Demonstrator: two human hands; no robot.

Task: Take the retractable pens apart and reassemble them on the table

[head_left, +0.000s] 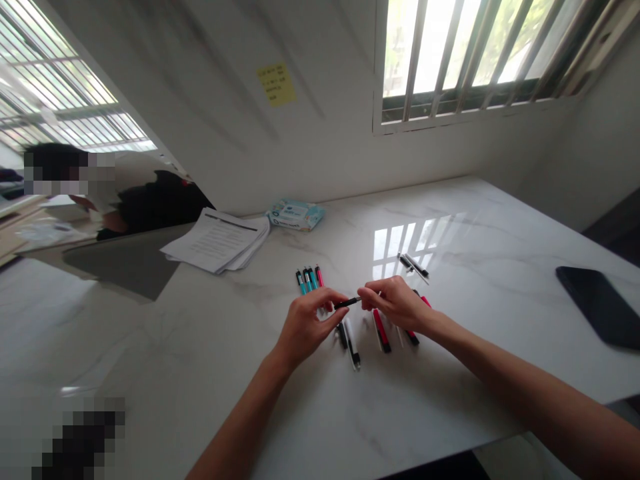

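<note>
Head view: black pen [347, 303] seemingly pinched between both hands

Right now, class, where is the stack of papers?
In the head view, the stack of papers lies on the table, far left of the hands, beside the wipes pack.

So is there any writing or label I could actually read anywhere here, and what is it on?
No text can be read.
Yellow sticky note on the wall: dark handwriting, too small and blurred.
Stack of white printed papers: lines of print, too small.
Pale blue soft tissue packet: a round logo and lettering, blurred.
Slim black pen held between left hand and right hand: no marking visible.
</note>
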